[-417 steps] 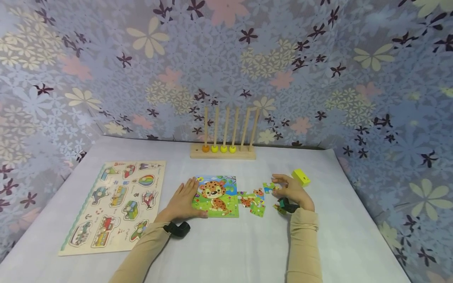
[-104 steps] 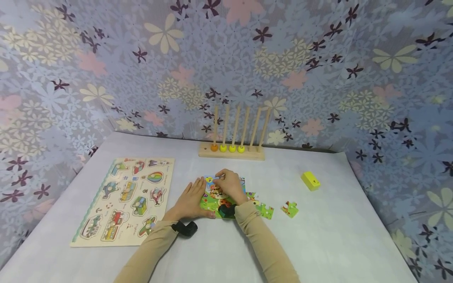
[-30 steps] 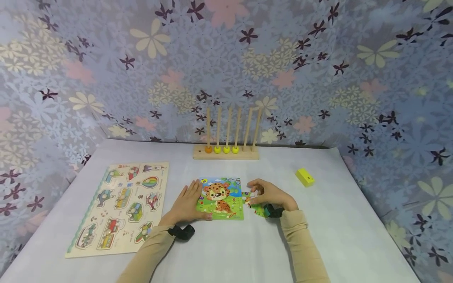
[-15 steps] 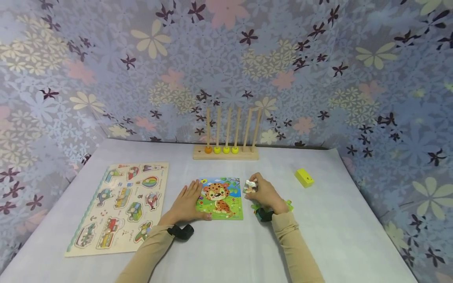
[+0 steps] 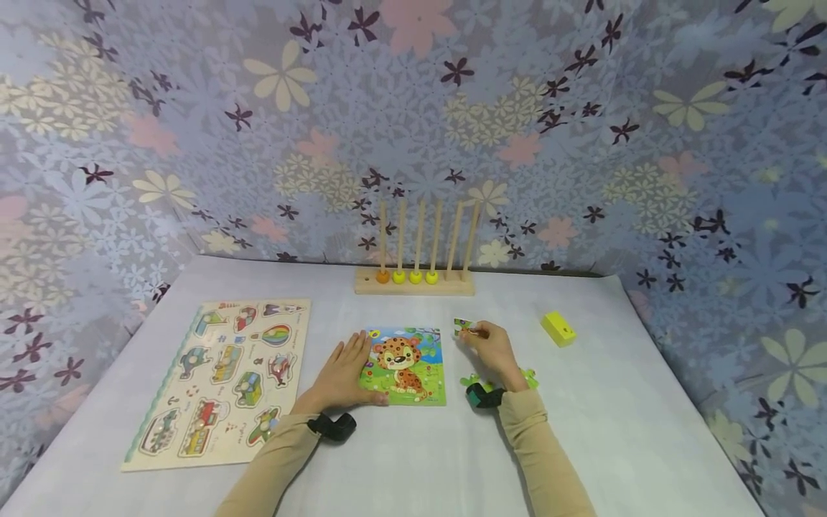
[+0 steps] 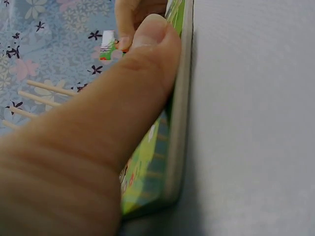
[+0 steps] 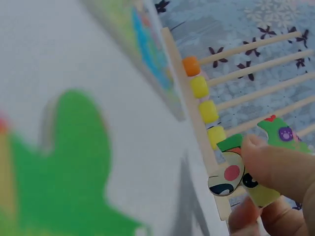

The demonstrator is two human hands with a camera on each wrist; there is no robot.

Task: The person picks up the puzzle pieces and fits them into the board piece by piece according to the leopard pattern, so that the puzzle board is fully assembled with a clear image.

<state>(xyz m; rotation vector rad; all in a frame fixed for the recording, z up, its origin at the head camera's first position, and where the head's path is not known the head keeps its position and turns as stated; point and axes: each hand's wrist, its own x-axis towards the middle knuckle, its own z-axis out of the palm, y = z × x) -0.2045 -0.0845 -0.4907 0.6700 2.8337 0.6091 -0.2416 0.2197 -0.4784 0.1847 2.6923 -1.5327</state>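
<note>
My left hand (image 5: 345,372) lies with straight fingers over the left side of a square leopard puzzle board (image 5: 423,384). In the left wrist view its thumb (image 6: 123,93) rests along the front edge of the board (image 6: 179,142). To the right of the board and raised off the table, my right hand (image 5: 494,352) pinches a jigsaw piece (image 5: 462,325) between thumb and fingers. The right wrist view shows part of a cartoon face on this piece (image 7: 234,172). Green jigsaw pieces (image 5: 531,378) lie below my right wrist, partly hidden by it.
A wooden peg board (image 5: 235,373) with vehicle pictures lies at the left. Behind the puzzle stands a wooden counting rack (image 5: 413,287) with upright rods, one orange bead and several yellow ones. A yellow block (image 5: 558,329) sits at the back right.
From over the board, my right hand has gone to the loose pieces at the right, picked up one jigsaw piece and lifted it away from me, turning it. My left hand stays on the board.
</note>
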